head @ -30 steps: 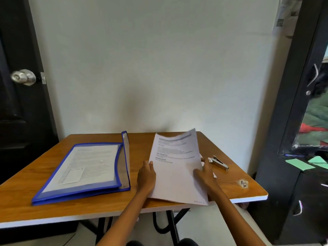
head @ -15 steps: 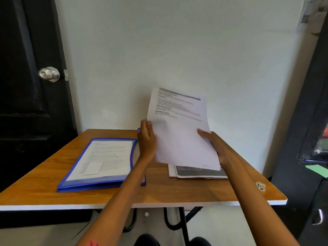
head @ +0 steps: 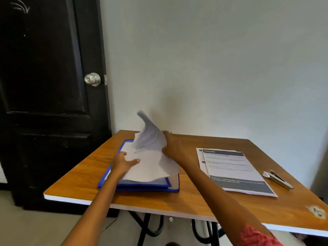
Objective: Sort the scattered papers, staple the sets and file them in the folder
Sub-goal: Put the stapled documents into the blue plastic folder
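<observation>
Hands (head: 124, 163) (head: 172, 148) grip sheet (head: 150, 166) over folder (head: 142, 186), far end curling upward.

There is just one camera, and it sits on the person's head. It looks forward and down, past both arms, onto a wooden table (head: 204, 197) that stands close in front. The near edge of the table runs slanted across the bottom of the picture. Beyond the table the camera faces a pale wall (head: 213, 68), with a black door (head: 44, 86) on the left. The view is wide, so straight lines near the sides bend a little.
</observation>
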{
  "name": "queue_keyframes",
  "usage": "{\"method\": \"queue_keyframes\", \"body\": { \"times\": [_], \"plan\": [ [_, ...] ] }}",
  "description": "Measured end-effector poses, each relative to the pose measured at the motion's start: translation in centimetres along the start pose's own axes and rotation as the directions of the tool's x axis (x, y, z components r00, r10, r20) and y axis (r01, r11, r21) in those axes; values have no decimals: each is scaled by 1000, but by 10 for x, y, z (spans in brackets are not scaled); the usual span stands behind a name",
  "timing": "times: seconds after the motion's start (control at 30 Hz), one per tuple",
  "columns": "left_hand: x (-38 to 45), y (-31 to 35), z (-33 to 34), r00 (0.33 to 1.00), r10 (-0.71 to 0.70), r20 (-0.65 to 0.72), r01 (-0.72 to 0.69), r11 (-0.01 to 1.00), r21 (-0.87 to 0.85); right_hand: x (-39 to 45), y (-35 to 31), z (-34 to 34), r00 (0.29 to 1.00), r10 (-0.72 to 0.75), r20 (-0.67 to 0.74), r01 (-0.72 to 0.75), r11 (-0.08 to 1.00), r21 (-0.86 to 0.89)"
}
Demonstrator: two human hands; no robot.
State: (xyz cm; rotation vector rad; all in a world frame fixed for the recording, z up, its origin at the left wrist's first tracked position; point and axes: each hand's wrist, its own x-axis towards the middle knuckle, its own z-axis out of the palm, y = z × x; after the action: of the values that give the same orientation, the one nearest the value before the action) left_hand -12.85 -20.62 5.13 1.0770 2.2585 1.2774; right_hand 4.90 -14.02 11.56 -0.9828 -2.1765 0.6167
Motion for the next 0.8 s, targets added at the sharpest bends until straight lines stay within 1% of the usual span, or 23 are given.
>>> {"method": "queue_keyframes", "body": {
  "times": [0.07, 0.1, 0.17, 0.2, 0.23, 0.33, 0.4, 0.5, 0.57, 0.67, 0.8],
  "plan": [
    [0, 0, 9, 997, 9, 71, -13, 999, 47, -2, 11, 2, 1000, -15, -26, 15, 1000, 13],
    [1, 1, 14, 993, 6, 120, -15, 997, 73, -5, 20, -2, 998, -1, -69, 3, 999, 32],
    [4, 4, 26, 972, -22, 234, -16, 987, 157, -7, 44, -16, 980, 58, -191, -46, 997, 65],
    [6, 6, 32, 959, -32, 282, -33, 974, 224, -8, 58, -24, 970, 97, -223, -83, 994, 75],
    [5, 9, 38, 953, -26, 302, -65, 955, 290, -12, 69, -32, 964, 131, -232, -114, 990, 84],
    [7, 20, 54, 963, 28, 267, -148, 885, 441, -27, 98, -46, 958, 188, -219, -166, 979, 115],
    [10, 30, 67, 970, 82, 229, -190, 844, 502, -35, 117, -51, 945, 230, -235, -197, 968, 156],
    [10, 42, 91, 971, 140, 195, -224, 821, 526, -41, 140, -55, 926, 301, -229, -247, 940, 235],
    [10, 47, 106, 971, 155, 181, -229, 812, 537, -44, 151, -57, 917, 322, -233, -255, 926, 277],
    [13, 53, 118, 969, 153, 193, -235, 811, 536, -48, 162, -61, 896, 337, -289, -241, 916, 320],
    [14, 65, 129, 980, 96, 176, -179, 817, 549, -49, 170, -66, 830, 377, -411, -233, 904, 358]
  ]
}}
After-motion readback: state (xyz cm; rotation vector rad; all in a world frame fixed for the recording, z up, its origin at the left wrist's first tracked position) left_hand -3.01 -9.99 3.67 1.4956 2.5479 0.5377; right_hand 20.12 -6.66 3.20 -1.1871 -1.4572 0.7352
